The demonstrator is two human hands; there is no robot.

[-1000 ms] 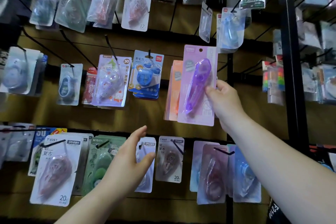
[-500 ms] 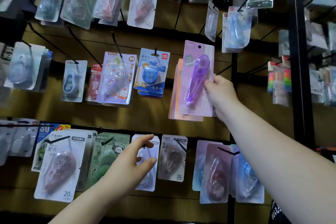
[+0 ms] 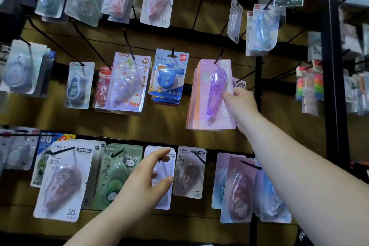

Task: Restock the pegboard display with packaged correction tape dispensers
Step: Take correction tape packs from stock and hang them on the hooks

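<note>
The purple pack (image 3: 216,94) is a tall lilac card with a clear violet, teardrop-shaped dispenser sealed on its front, narrow tip down. It hangs upright just left of the right hand (image 3: 241,104), which pinches its right edge. Its top sits on a black hook (image 3: 218,59) above the hand, fronting a stack (image 3: 192,98) of pink and orange cards on the pegboard (image 3: 175,126).
</note>
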